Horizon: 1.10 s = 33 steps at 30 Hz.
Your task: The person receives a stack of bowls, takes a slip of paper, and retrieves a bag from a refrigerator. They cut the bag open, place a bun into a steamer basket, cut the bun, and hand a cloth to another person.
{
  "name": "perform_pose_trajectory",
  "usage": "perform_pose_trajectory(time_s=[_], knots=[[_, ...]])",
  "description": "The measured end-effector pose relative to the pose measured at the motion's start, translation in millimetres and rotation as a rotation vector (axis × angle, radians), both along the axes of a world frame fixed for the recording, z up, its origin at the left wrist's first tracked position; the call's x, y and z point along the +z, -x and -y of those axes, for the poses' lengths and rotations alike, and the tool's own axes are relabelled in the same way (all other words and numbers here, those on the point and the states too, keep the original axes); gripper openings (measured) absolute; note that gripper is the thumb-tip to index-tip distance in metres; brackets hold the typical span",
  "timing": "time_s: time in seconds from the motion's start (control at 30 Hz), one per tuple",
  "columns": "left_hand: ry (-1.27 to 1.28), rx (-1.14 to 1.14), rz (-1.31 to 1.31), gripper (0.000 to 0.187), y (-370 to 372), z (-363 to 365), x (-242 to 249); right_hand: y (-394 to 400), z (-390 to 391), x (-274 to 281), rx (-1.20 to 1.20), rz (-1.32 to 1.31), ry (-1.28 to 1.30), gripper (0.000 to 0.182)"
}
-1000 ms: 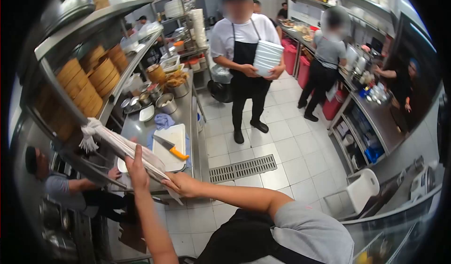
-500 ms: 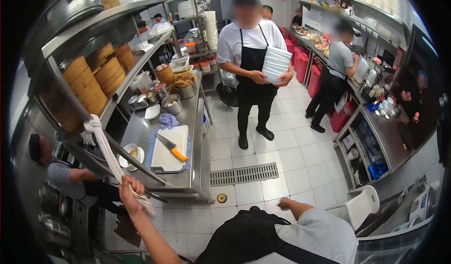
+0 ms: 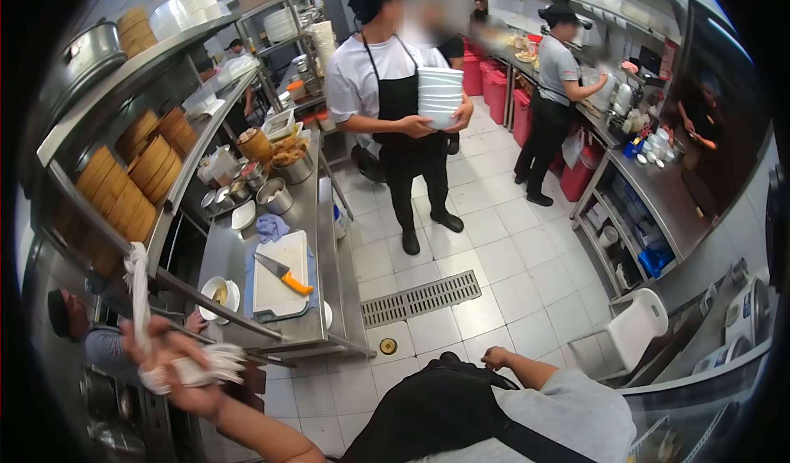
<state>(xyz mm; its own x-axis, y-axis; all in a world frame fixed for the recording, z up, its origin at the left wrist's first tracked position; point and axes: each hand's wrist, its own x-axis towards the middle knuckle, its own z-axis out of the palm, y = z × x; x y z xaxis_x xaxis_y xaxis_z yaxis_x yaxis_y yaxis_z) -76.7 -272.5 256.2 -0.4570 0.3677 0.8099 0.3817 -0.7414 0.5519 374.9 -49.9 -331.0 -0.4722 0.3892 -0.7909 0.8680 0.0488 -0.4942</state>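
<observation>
At the lower left, my left hand (image 3: 185, 372) is blurred and closed around the lower part of a white cloth (image 3: 140, 286), whose knotted top is tied to the metal shelf post. The cloth's frayed end sticks out beside my fingers. My right hand (image 3: 496, 358) hangs low in front of my apron with its fingers curled; whether it holds anything is too small to tell. Nearest the cloth, on the steel counter, are a bowl (image 3: 216, 292), a white cutting board (image 3: 280, 286) and an orange-handled knife (image 3: 295, 282) lying on the board.
A person in a black apron (image 3: 399, 101) stands ahead holding stacked bowls (image 3: 440, 97). Another person (image 3: 555, 76) works at the right counter. A third person (image 3: 82, 331) is at lower left. Bamboo steamers (image 3: 111, 200) fill the left shelf; a white chair (image 3: 634, 327) stands right.
My left hand has moved left and down with the cloth end. The view has shifted. The person with the bowls has turned the head sideways, and the lower-left person's hand now shows by the bowl.
</observation>
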Motion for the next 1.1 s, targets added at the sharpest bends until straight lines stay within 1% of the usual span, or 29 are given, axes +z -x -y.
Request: perform_pose_trajectory(time_s=[0.03, 0.07, 0.13, 0.2, 0.23, 0.27, 0.3, 0.33, 0.4, 0.43, 0.47, 0.5, 0.57, 0.63, 0.67, 0.7, 0.77, 0.8, 0.83, 0.9, 0.93, 1.0, 1.03, 1.07, 1.1], knots=[[0.003, 0.254, -0.045, 0.068, 7.4, 5.8, 14.0, 2.9, 9.8, 3.4, 0.324, -0.124, -0.38, 0.041], [-0.001, 0.243, -0.045, 0.068, 21.6, 6.0, 11.8, 9.3, 14.3, 6.7, 0.366, -0.141, -0.397, 0.041], [0.124, 0.83, -0.052, 0.062, 76.4, 20.2, -13.8, 16.3, 25.7, 16.9, 0.415, -0.169, -0.413, 0.041], [0.273, 0.592, 0.095, 0.053, 151.6, 29.9, -92.2, 24.9, 28.2, 41.2, 0.269, -0.025, -0.206, 0.04], [0.351, 0.488, 0.174, 0.048, 188.6, 35.0, -131.0, 26.2, 27.2, 35.7, 0.283, -0.032, -0.21, 0.04], [0.423, 0.458, 0.171, 0.042, 213.0, 25.8, -169.7, 20.6, 25.2, 25.9, 0.274, -0.014, -0.141, 0.039], [0.246, 0.597, 0.025, 0.041, 224.9, 3.5, -195.8, 12.8, 20.3, 3.6, 0.267, 0.006, -0.074, 0.038], [0.273, 0.851, -0.046, 0.042, 191.4, -14.3, -181.1, 3.9, 15.9, -34.7, 0.325, 0.032, -0.062, 0.03], [0.418, 0.599, 0.366, 0.046, 131.2, -23.4, -137.2, -0.1, 8.7, -45.2, 0.346, 0.063, -0.046, 0.026], [0.428, 0.609, 0.381, 0.047, 120.0, -26.4, -132.2, -1.9, 4.9, -49.6, 0.357, 0.079, -0.038, 0.025], [0.439, 0.618, 0.396, 0.048, 108.8, -29.6, -127.0, 1.8, 2.6, -55.1, 0.125, 0.174, 0.119, 0.025], [0.343, 0.724, 0.196, 0.049, 105.9, -30.1, -128.3, 5.6, 3.0, -53.2, -0.112, 0.265, 0.277, 0.025], [0.244, 0.823, 0.006, 0.051, 104.7, -27.2, -126.2, 8.7, 5.5, -49.0, -0.1, 0.24, 0.228, 0.022], [0.43, 0.811, -0.207, 0.053, 99.4, -8.2, -114.7, 13.4, 8.9, -30.2, 0.266, 0.013, 0.006, 0.021], [0.548, 0.811, -0.205, 0.049, 99.8, 1.8, -113.6, 21.5, 8.8, -26.4, 0.357, 0.002, -0.033, 0.02], [0.553, 0.82, -0.197, 0.049, 107.6, 9.4, -118.4, 31.1, 9.6, -20.3, 0.369, 0.008, -0.031, 0.02], [0.559, 0.757, -0.207, 0.046, 125.0, 18.7, -128.9, 46.3, 9.8, -6.6, 0.173, 0.096, 0.075, 0.025], [0.502, 0.777, -0.271, 0.042, 125.5, 18.2, -128.2, 45.4, 8.6, -7.5, 0.309, -0.036, -0.015, 0.021], [0.446, 0.798, -0.335, 0.038, 126.0, 17.6, -127.5, 47.2, 7.6, -9.2, 0.307, -0.035, -0.014, 0.021], [0.545, 0.824, -0.299, 0.04, 124.0, 18.0, -131.3, 55.5, 4.0, -13.5, 0.356, 0.007, -0.018, 0.023], [0.543, 0.819, -0.298, 0.04, 119.2, 13.5, -129.8, 64.6, 3.9, 4.4, 0.136, 0.12, 0.107, 0.026], [0.485, 0.955, -0.373, 0.036, 101.3, 1.9, -123.5, 66.3, 4.0, 18.1, 0.084, 0.124, 0.098, 0.029], [0.484, 0.953, -0.37, 0.036, 94.4, -2.8, -121.1, 65.4, 3.6, 22.3, 0.036, 0.126, 0.091, 0.031], [0.46, 0.88, -0.265, 0.035, 87.8, -7.9, -119.1, 63.1, 2.3, 26.8, 0.033, 0.129, 0.09, 0.031], [0.435, 0.806, -0.162, 0.035, 84.3, -11.5, -118.7, 58.6, 0.1, 23.5, 0.187, 0.046, 0.006, 0.034]])
